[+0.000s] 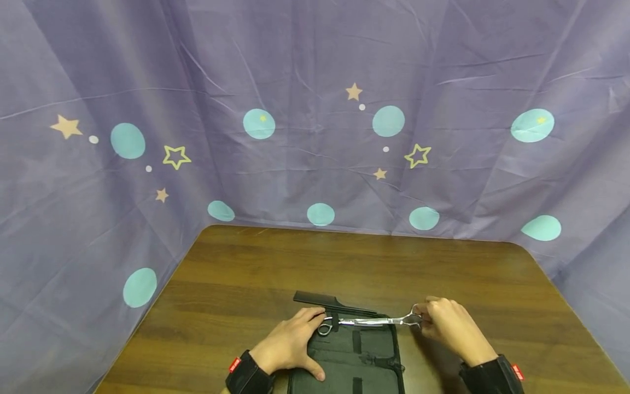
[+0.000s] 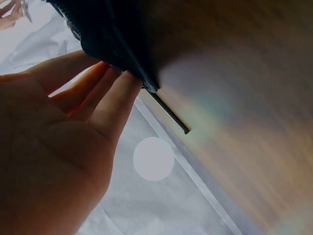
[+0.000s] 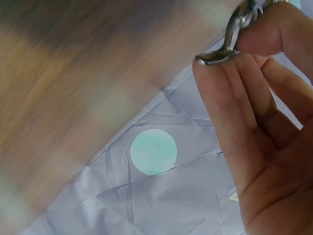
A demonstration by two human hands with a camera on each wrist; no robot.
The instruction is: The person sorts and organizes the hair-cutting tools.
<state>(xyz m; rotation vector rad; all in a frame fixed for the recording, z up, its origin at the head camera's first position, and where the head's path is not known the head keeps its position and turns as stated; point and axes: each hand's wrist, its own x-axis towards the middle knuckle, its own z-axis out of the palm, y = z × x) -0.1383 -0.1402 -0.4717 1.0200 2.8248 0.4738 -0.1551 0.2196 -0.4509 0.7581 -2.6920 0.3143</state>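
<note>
The right hand (image 1: 453,328)'s thumb and fingers pinch a ring handle of one pair of silver metal scissors (image 1: 396,321), blades pointing to nine o'clock over the far end of one flat black case (image 1: 339,364). The left hand (image 1: 289,343), thumb spread from its fingers, touches the case's ten-o'clock side. One black, slim-handled comb (image 1: 317,299) lies at the case's twelve o'clock. Beneath is one brown wood-grain table (image 1: 236,262); beyond, from nine through three o'clock, hangs creased lilac cloth (image 1: 305,54) printed with nine teal discs and six stars.
</note>
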